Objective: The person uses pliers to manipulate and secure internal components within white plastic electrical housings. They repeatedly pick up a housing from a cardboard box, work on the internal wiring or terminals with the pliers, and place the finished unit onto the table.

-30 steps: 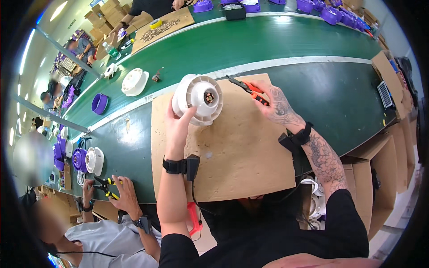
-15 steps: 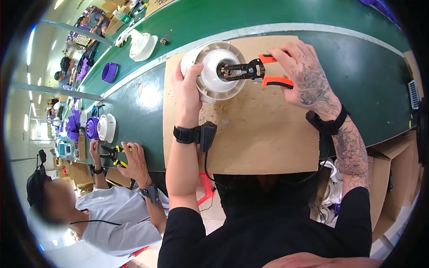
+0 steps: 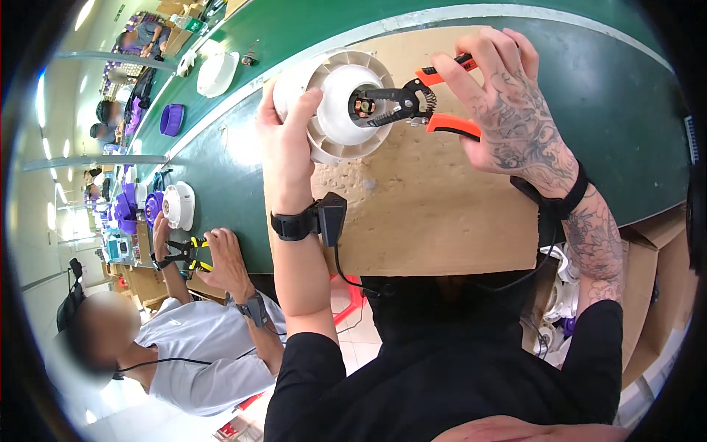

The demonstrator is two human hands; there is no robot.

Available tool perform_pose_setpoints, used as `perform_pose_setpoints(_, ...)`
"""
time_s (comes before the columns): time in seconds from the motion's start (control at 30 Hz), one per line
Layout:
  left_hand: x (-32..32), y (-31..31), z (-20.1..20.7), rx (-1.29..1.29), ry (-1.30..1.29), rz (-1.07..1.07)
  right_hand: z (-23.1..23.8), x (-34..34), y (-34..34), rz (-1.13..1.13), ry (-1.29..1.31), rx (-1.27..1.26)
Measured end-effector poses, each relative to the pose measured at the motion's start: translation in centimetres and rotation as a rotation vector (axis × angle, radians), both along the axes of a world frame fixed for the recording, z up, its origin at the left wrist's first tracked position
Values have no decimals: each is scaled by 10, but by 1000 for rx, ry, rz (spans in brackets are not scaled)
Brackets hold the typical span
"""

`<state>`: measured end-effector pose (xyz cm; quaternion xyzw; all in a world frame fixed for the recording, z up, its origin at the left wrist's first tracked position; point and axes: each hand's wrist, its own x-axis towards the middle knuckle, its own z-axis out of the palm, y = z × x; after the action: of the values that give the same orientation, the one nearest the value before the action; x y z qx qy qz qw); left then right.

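Whereas the wire strippers stood clear of the round white housing a second ago, their parted jaws now reach its centre, contact unclear; right hand grips their handles; left hand clasps the housing over cardboard.

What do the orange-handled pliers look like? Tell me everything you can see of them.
The pliers have a dark, metal-looking head with notched jaws, a pivot, a coil spring, and orange-and-black grips that look like plastic. Held roughly sideways over the cardboard sheet, they have their handles spread in the right hand. The jaws stand apart inside the mouth of the white housing; whether they touch the copper-coloured parts there cannot be told.
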<state>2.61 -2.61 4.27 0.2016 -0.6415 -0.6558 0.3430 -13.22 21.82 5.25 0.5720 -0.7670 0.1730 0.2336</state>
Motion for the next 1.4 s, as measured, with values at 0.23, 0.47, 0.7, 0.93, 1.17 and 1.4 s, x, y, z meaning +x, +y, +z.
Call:
perform_pose_setpoints(0.23, 9, -5, 10, -47, -87, -7, -2, 12, -4, -16, 15, -58)
perform_pose_setpoints(0.47, 10, -8, 5, 88, -35, -61, -6, 13, -5, -50, 20, -52)
perform_pose_setpoints(0.7, 4, -1, 12, 380, 63, -102, -6, 12, -5, -47, 10, -83)
perform_pose_setpoints(0.93, 5, 2, 16, 447, 102, -184, -4, 11, -6, -38, -40, -48)
perform_pose_setpoints(1.17, 7, 0, 19, 500, 134, -214, -6, 7, -7, -52, -18, -45)
perform_pose_setpoints(1.4, 16, -33, 11, 840, 365, -629, -4, 6, -7, -99, -61, -7)
